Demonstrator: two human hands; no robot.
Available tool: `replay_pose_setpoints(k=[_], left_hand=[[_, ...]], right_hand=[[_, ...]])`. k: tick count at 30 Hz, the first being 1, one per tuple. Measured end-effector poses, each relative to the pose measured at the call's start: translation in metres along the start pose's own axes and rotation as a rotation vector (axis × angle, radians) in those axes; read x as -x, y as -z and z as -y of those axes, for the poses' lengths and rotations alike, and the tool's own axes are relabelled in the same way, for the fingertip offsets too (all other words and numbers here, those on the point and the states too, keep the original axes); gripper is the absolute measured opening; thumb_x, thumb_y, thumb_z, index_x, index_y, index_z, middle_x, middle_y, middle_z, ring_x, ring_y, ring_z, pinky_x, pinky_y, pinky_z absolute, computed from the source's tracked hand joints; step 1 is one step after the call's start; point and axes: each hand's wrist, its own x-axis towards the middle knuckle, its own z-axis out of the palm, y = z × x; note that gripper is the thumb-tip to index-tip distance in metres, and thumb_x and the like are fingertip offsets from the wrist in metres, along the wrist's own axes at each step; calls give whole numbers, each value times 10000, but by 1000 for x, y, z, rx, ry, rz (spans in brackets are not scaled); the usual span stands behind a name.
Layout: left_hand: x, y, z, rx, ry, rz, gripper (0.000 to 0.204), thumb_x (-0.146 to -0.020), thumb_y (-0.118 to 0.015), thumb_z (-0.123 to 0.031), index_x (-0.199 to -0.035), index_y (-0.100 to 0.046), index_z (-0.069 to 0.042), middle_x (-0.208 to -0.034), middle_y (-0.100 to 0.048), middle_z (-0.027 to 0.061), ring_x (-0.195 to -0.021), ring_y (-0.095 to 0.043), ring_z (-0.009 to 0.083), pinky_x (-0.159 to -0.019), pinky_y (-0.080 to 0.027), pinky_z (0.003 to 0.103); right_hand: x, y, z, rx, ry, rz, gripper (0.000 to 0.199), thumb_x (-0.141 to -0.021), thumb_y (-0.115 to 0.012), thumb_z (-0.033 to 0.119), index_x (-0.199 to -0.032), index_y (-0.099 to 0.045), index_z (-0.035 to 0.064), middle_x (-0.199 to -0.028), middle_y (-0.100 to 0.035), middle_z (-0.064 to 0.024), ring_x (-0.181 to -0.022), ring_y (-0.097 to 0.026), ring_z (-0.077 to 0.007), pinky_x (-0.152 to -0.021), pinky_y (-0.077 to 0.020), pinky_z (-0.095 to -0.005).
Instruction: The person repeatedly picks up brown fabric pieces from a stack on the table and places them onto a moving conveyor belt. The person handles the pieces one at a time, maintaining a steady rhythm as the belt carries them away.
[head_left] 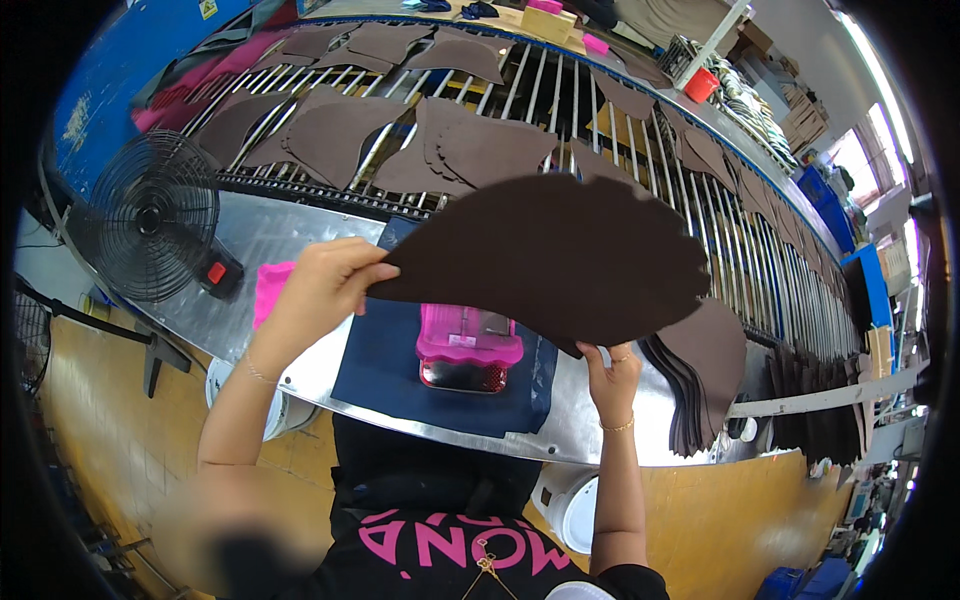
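Note:
A large dark brown cut leather piece (550, 255) with a scalloped right edge is held up flat above the metal work table (270, 235). My left hand (320, 285) pinches its left tip. My right hand (610, 370) grips its lower edge from beneath. Under the piece, a pink plastic container (468, 340) sits on a dark blue mat (385, 360). A stack of similar brown pieces (700, 370) lies at the table's right end, just right of my right hand.
Beyond the table runs a curved roller conveyor (560, 90) carrying several brown cut pieces (330, 135). A black fan (150, 215) stands at the left. A pink cloth (268, 285) lies near my left hand. Red bucket (702, 85) and boxes sit far back.

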Motion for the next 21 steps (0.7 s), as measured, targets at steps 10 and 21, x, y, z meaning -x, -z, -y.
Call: replay_pose_setpoints(k=[10,21], left_hand=[[-36,-74,-36,-92,-453,171,120,-759,-729,-122,-809,-671,-29,-763,-575,73,-645,-591,265,-567,-464,356],[-132,-95,-119,43,-784,-187,118,-751,-727,-143,-739,-664,-43,-890,-538,91,-837,-550,268,-724,-439,381]], right_hand=[[49,101,-24,-262,-358,-299,102,-860,-677,24,-944,-626,-4,-809,-638,-14,-732,-541,-55,-683,-416,-191],[21,169,-22,-320,-304,-429,317,-895,-652,88,-1182,-521,51,-969,-589,-14,-788,-480,-56,-712,-400,-176]])
